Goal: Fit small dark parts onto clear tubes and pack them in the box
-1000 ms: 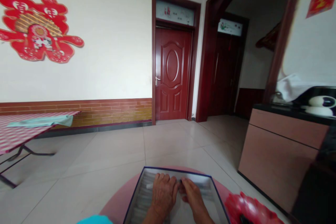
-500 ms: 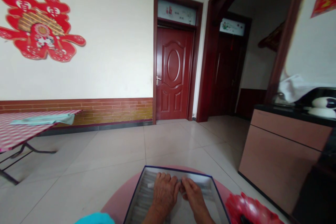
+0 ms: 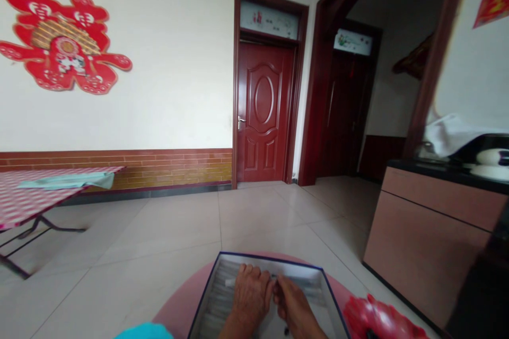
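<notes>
Hands (image 3: 251, 294) on slim pale item (image 3: 229, 282), blue-rimmed box (image 3: 298, 270) beneath

From where I stand, the box (image 3: 274, 261) at 6 o'clock has white inner walls and a dark blue rim; the round surface (image 3: 181, 307) beneath is pink. 5 o'clock: ornament (image 3: 382, 319), red. 7 o'clock: rounded item (image 3: 143, 331), solid turquoise. 9 o'clock: table (image 3: 24, 204), red-and-white check; cloth (image 3: 67, 181) on it, pale green. 10 o'clock: wall decoration (image 3: 40, 37), red, gold and white. 12 o'clock: door (image 3: 263, 153), dark red. 4 o'clock: cabinet (image 3: 429, 233), pinkish-brown front, black top.
</notes>
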Motion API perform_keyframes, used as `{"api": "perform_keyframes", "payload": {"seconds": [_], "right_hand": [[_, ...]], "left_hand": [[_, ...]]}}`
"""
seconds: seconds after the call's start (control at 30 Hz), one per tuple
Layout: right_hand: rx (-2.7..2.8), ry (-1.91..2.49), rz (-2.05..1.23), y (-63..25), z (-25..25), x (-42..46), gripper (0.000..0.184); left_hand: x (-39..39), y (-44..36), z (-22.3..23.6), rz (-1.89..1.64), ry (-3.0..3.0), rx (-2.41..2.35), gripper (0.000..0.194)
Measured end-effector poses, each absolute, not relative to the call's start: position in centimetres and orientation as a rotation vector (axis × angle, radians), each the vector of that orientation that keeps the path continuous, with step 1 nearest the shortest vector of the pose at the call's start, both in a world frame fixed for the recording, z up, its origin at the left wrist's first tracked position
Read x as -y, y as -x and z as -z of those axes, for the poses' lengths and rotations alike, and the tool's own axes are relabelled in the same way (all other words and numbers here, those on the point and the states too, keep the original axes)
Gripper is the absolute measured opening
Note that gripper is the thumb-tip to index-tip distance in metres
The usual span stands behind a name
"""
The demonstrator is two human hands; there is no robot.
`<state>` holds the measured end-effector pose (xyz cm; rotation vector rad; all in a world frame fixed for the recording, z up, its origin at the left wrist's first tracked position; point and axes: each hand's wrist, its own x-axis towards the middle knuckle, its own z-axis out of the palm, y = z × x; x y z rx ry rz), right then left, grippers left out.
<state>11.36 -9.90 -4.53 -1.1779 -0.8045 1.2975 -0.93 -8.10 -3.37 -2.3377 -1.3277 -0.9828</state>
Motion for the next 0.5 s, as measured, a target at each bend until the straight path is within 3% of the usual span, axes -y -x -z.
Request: {"api": "perform_keyframes", "payload": {"seconds": [0.13,0.3,0.5], "right_hand": [[0.957,1.41,-1.179,-11.6,4.7,9.9,0.041],[1.286,1.553,-0.968,-12.3,4.8,9.7,0.021],[1.584,1.687,-0.717,-13.6,4.8,11.6,0.012]], "left_hand": [[8.2,1.0,3.2,0.921,2.354,1.354,0.014],[8.2,1.2,3.1,0.905,2.347,1.404,0.014],[8.1,1.3,3.3,0.923,2.34,1.431,0.015]]}}
